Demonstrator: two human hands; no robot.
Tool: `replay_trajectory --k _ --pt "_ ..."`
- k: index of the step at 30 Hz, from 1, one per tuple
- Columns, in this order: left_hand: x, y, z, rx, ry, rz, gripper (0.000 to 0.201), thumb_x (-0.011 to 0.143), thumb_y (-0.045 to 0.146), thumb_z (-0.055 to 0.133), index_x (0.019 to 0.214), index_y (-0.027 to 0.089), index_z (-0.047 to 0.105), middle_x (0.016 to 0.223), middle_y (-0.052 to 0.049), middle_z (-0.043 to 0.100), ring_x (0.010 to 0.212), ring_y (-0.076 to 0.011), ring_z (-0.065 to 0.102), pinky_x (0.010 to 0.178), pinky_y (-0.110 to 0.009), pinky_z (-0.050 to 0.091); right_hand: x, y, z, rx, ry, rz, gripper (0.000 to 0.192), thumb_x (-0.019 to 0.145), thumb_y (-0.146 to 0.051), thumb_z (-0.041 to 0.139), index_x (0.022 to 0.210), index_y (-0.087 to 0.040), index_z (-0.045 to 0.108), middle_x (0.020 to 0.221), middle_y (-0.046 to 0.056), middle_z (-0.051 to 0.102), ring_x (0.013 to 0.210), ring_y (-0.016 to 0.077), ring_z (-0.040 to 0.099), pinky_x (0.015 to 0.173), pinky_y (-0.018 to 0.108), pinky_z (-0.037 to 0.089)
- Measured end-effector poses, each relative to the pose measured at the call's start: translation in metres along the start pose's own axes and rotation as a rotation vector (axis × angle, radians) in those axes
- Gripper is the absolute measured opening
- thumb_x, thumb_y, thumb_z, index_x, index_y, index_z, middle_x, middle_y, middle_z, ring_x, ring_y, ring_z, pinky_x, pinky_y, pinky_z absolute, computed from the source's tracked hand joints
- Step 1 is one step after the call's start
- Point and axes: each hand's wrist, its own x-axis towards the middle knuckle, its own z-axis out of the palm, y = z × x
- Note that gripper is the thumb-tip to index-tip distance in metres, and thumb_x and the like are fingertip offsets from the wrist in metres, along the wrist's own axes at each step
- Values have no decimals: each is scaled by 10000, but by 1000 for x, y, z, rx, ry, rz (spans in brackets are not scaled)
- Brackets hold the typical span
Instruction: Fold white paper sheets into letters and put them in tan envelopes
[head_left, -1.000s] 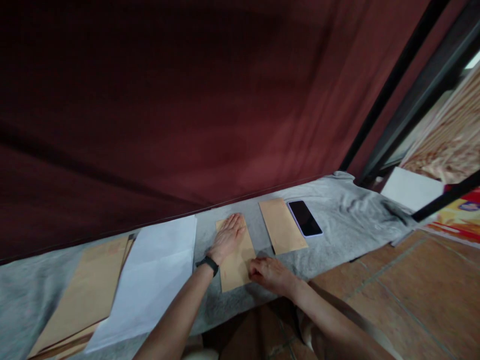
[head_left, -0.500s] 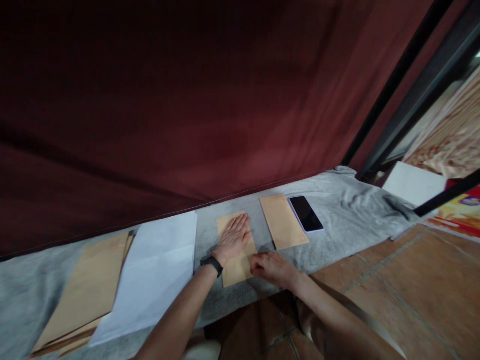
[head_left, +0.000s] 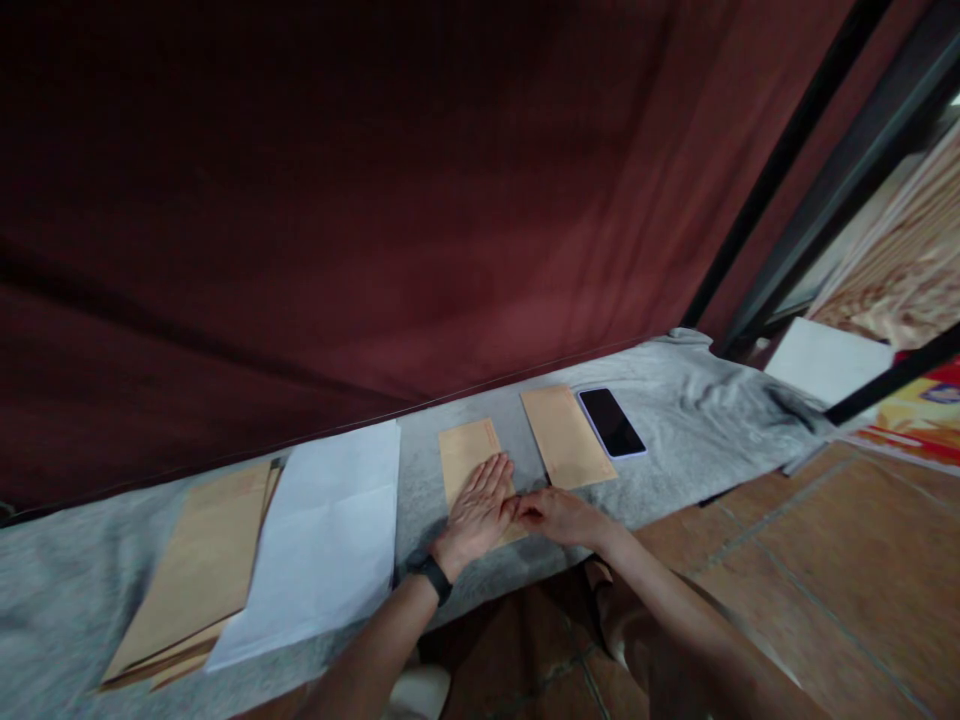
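Note:
A small tan paper envelope (head_left: 466, 446) lies on the grey cloth in front of me. My left hand (head_left: 478, 510), with a dark band at its wrist, rests flat over the middle and lower part of it, fingers stretched out. Bent fingers of my right hand (head_left: 561, 516) are closed at the envelope's right edge, close beside the left thumb; their tips are partly hidden. To the right lies a second tan envelope (head_left: 568, 440), touched by neither hand. A phone (head_left: 611, 423) with a dark screen and a pale purple edge lies along its right side.
White paper sheets (head_left: 330, 540) and a pile of larger tan envelopes (head_left: 199, 565) lie on the left. Grey cloth (head_left: 667, 400) covers the long, narrow surface. Behind it hangs a dark red curtain (head_left: 450, 250). Brown floor tiles (head_left: 825, 560) and a black post (head_left: 780, 160) are on the right.
My left hand has slid down the envelope towards me, uncovering its upper part. My right hand has moved slightly up and right, and the two hands are now closer together.

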Motion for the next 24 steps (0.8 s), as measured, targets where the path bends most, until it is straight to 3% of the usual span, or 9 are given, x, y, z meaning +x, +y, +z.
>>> replay_trajectory --k 15,24 --pt "-42 46 -22 -34 -25 12 644 1028 497 295 1553 125 272 1624 -132 290 1510 -218 248 1228 -443 279 -1 0 -20 27 -14 105 209 869 -143 536 820 -171 737 804 21 737 762 156 643 686 219 436" --pt "-59 63 -30 -12 12 43 713 1011 527 337 1590 164 134 1634 -129 263 1509 -243 253 1210 -477 288 -1 2 -18 -42 -11 79 223 893 -166 530 871 -160 752 864 53 757 828 178 675 714 232 450"
